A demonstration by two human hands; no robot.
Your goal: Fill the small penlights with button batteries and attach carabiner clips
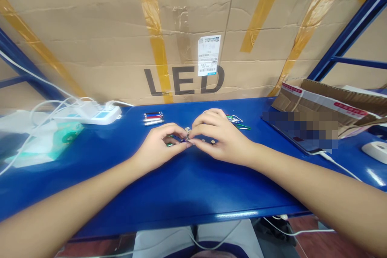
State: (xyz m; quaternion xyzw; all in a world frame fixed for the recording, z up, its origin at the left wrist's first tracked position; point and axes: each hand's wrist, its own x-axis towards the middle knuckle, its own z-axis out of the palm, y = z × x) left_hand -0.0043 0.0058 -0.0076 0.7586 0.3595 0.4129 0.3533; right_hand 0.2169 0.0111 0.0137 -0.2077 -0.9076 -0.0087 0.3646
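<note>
My left hand (pixel 160 143) and my right hand (pixel 222 133) meet fingertip to fingertip just above the blue table. My right thumb and fingers pinch a small round metal piece (pixel 188 135). The left fingers are closed around something small, mostly hidden, with bits of green and dark blue showing. Small silver discs, one of them a disc (pixel 213 142) below my right palm, lie near the fingers. Behind the left hand is a row of slim metal tubes (pixel 153 118) in black, blue, red and silver. Carabiners (pixel 242 127), one of them green, lie partly hidden beyond my right hand.
A white power strip (pixel 102 115) with cables and a green-and-white plastic packet (pixel 45 141) sit at left. At right are a phone (pixel 290 135) on a charging cable, an opened cardboard box (pixel 329 107) and a white device (pixel 375 152). A large taped carton (pixel 121 40) stands behind the table (pixel 205 191).
</note>
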